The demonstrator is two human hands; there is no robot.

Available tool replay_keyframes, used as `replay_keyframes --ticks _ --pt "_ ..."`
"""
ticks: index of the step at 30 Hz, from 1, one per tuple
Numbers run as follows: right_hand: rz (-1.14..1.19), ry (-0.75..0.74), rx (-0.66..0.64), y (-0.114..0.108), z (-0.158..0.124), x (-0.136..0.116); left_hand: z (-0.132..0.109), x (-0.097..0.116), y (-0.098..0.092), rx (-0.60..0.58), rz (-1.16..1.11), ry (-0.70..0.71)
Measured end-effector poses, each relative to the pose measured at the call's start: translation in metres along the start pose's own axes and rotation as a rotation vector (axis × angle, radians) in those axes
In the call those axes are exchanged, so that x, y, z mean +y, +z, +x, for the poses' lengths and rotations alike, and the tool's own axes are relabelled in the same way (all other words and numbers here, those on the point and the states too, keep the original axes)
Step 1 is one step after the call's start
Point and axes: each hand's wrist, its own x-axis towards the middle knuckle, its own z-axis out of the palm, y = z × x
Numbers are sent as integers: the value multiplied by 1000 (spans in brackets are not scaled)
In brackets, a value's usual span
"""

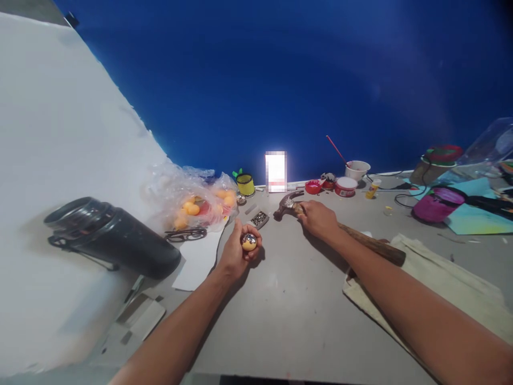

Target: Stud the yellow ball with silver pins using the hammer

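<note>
A ball (249,243), yellow with shiny silver patches on its upper part, rests in my left hand (237,250), whose fingers curl round it. My right hand (319,218) grips a claw hammer (372,245) high on its wooden handle, near the metal head. That head points left, over the grey table. Just beyond my left hand lies a small open box (259,218) filled with tiny dark, shiny pieces. The two hands are apart, and the hammer does not touch the ball.
A large black flask (116,235) stands at the left beside eyeglasses (186,234) and white paper (198,262). Clear plastic bags (200,198) hold orange balls. Along the wall are a yellow mesh cup (245,185), a red-and-white tub (346,186) and a white cup (357,170). Cloth (425,283) lies right.
</note>
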Motion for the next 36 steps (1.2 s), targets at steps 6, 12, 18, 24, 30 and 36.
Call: replay_keyframes --ticks 6,12,18,24,30,36 --pt "-90 -26 14 7 1 1 8 -5 -9 141 5 78" --pt "16 -223 45 -16 2 -32 14 -3 -12 227 -5 101" --pt "-46 -449 -152 -28 27 -95 17 -3 -13 225 -36 122" --pt "-79 -522 -182 -13 38 -118 21 -3 -17 272 -34 137" --pt "-72 -499 -218 -8 39 -116 21 -4 -16 275 -34 114" --pt "-91 -516 -206 -10 37 -115 21 -4 -15 272 -44 118"
